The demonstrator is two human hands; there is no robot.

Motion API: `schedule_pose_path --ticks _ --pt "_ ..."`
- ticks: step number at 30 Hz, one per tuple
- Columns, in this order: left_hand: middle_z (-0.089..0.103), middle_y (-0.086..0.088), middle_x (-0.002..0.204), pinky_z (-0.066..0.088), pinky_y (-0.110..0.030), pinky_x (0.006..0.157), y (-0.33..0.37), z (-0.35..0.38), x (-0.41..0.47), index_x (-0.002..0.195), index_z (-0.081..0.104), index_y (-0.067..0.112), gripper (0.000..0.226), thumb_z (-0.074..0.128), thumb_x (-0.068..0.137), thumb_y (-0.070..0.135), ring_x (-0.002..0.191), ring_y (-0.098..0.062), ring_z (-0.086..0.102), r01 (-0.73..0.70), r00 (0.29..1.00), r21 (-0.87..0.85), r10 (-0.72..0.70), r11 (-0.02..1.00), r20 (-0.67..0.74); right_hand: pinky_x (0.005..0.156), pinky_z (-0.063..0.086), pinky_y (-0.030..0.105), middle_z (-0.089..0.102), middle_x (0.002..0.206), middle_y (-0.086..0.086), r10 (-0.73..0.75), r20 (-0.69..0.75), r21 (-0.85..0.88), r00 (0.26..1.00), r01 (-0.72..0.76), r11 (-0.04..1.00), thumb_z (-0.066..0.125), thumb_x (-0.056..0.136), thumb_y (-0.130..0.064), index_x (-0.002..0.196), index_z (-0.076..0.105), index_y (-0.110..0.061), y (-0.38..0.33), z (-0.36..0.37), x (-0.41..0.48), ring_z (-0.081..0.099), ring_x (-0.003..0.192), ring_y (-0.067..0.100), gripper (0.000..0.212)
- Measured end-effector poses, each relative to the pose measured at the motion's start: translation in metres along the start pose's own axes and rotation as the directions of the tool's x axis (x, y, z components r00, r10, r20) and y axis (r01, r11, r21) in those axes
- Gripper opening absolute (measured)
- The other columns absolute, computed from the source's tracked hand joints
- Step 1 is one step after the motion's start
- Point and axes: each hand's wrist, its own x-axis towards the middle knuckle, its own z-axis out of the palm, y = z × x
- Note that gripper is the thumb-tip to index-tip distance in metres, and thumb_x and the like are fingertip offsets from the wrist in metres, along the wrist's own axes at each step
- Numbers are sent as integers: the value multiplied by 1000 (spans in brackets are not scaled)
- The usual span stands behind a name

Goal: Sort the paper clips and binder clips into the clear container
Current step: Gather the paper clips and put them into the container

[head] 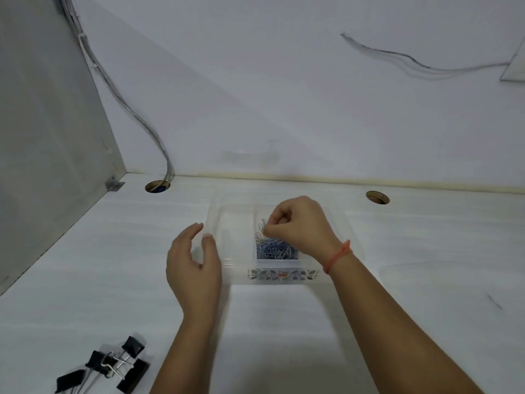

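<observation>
A clear container with a floral strip on its front wall sits mid-table. Its right compartment holds a heap of blue and silver paper clips; its left compartment looks bare. My right hand hovers over that heap, fingers pinched on a few silver paper clips. My left hand curves around the container's left end, fingers apart, and whether it touches the wall is unclear. Several black binder clips lie in a loose pile at the near left of the table.
The white table meets a white wall behind and a grey side panel on the left. Two round cable holes sit near the back edge, with cables running up from the left one. An orange band circles my right wrist.
</observation>
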Motion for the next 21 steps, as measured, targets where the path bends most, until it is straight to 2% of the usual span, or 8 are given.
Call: schedule_pose_path --ticks 2,3,6,8,11,16,19,21 --pt "66 0 115 43 -31 95 9 6 -5 105 68 15 27 52 86 24 109 -17 58 -262 961 166 241 951 133 58 44 20 57 52 -14 56 -81 -61 995 -61 996 78 65 -15 61 71 -17 11 -12 -4 55 53 4 8" --pt "67 -3 113 44 -32 94 12 11 -7 104 69 13 27 52 85 24 106 -20 59 -376 918 247 323 893 229 60 42 20 59 56 -12 71 -64 -131 995 -79 988 78 64 -15 63 71 -18 14 -13 -6 58 57 7 8" --pt "72 -7 102 49 -39 86 16 29 -11 98 71 10 28 54 83 26 92 -26 65 -536 818 393 344 747 461 68 48 23 70 73 -1 81 15 -296 997 -73 952 72 66 -9 69 70 -17 18 -5 -8 63 70 16 9" --pt "73 -7 95 50 -39 82 18 35 -13 96 72 10 29 53 82 27 85 -27 65 -534 803 421 283 734 524 73 54 27 74 79 2 68 -18 -285 997 -71 956 65 69 -3 71 73 -15 21 -4 -11 67 75 19 15" --pt "73 -5 95 49 -38 83 21 33 -17 96 72 10 28 53 83 27 87 -26 65 -532 806 386 311 754 503 65 47 20 75 81 0 79 -87 -191 993 -94 977 63 71 -2 75 75 -17 23 -12 -18 65 73 14 20" --pt "70 3 96 34 -17 75 39 12 -49 92 70 14 22 52 84 24 91 -17 60 -488 826 260 344 833 447 63 46 18 72 75 -3 107 -192 -6 976 -110 994 69 68 -7 68 72 -20 19 -28 -62 61 65 9 13" --pt "69 4 98 40 -19 77 46 -4 -87 94 70 17 18 56 83 22 91 -16 61 -467 803 185 327 865 498 68 48 21 70 76 -8 170 -88 -49 982 -175 983 75 66 -12 71 72 -23 25 -49 -106 62 67 8 13" --pt "68 6 101 45 -23 81 46 -14 -116 98 70 20 17 62 83 21 91 -13 62 -428 743 143 256 893 619 71 46 23 68 86 -9 251 38 -175 967 -241 955 78 64 -15 81 71 -25 34 -70 -141 60 72 8 20"
